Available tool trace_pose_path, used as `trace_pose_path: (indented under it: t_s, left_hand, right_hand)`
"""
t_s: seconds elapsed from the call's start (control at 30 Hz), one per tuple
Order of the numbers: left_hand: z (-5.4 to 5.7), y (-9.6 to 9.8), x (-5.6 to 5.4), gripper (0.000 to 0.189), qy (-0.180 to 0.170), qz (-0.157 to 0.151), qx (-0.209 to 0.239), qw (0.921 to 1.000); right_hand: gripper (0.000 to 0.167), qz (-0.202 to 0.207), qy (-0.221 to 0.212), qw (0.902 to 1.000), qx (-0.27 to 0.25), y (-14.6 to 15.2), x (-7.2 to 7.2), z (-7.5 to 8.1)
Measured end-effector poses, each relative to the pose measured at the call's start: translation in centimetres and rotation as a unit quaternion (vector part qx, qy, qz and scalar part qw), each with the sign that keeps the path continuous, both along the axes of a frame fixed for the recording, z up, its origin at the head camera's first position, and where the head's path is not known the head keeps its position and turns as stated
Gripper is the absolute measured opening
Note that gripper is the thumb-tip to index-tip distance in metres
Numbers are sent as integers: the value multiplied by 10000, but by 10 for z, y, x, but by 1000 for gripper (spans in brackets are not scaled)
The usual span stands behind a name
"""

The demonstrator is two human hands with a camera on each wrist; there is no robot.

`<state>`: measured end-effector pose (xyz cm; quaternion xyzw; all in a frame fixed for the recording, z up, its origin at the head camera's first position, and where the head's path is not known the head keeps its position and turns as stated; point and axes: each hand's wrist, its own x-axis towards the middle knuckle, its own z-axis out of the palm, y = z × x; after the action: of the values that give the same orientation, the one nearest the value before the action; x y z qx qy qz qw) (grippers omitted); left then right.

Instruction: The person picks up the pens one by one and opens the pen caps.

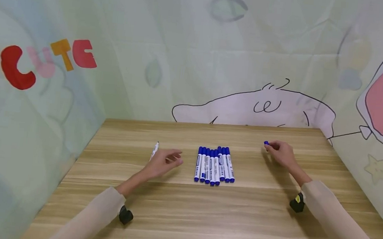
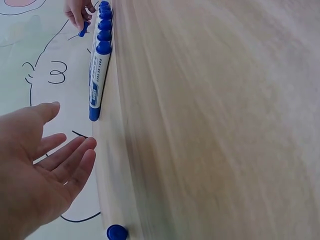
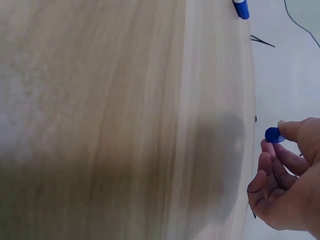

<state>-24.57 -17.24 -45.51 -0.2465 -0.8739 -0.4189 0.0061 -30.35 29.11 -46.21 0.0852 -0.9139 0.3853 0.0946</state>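
Observation:
Between the thumb and fingers of my right hand (image 1: 282,154) is a small blue marker cap (image 1: 266,143), held above the back right of the table. The right wrist view shows the round end of this blue cap (image 3: 273,135) at the fingertips. My left hand (image 1: 163,163) holds nothing, its fingers loosely spread toward the middle. Just behind it lies a white marker (image 1: 155,149) without a cap, dark tip pointing away; the hand hides its near end. Several capped blue-and-white markers (image 1: 211,165) lie side by side between the two hands.
The wood-grain table (image 1: 195,220) meets a printed curtain (image 1: 132,83) at its back and sides. Strapped at each sleeve cuff is a small black camera, the left camera (image 1: 125,215) and the right camera (image 1: 297,202) both low over the table.

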Motion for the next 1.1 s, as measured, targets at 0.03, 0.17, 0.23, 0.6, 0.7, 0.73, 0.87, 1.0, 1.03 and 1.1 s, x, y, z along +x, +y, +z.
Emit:
trace_pose_path:
  t_s: [0.03, 0.17, 0.23, 0.6, 0.7, 0.73, 0.87, 1.0, 1.03, 1.1]
  left_hand:
    - [0, 0, 0, 43, -34, -35, 45, 10000]
    - [-1, 1, 1, 44, -88, -59, 31, 9999]
    - [-1, 2, 2, 44, -94, -63, -2, 9999]
    - [-1, 5, 1, 39, -65, -215, -34, 9997]
    - [-2, 5, 1, 39, -52, -203, -44, 9998]
    - [-2, 5, 1, 39, -55, -201, -36, 9998]
    - [-3, 5, 0, 39, -30, -210, -45, 9998]
    - [-2, 5, 1, 39, 3, -207, -86, 9997]
    - [-2, 5, 1, 38, 5, -201, -89, 9998]
    - [-2, 5, 2, 38, 2, -197, -90, 9998]
  right_hand:
    - [41, -11, 15, 10000, 1, 0, 0, 0]
    - [37, -210, -136, 9993, 269, -1, -4, -3]
    - [36, -353, -321, 9977, 482, -2, -7, -3]
    - [43, -690, -594, 9899, 1088, -3, -10, 0]
    - [43, -690, -511, 9906, 1062, -3, -11, -2]
    - [43, -683, -490, 9909, 1050, -3, -12, -3]
    - [43, -636, -491, 9912, 1048, -4, -11, -3]
    - [44, -611, -550, 9909, 1068, -5, -9, -3]
    - [44, -606, -553, 9908, 1074, -4, -9, -4]
    - [44, -617, -564, 9906, 1079, -4, -9, -4]
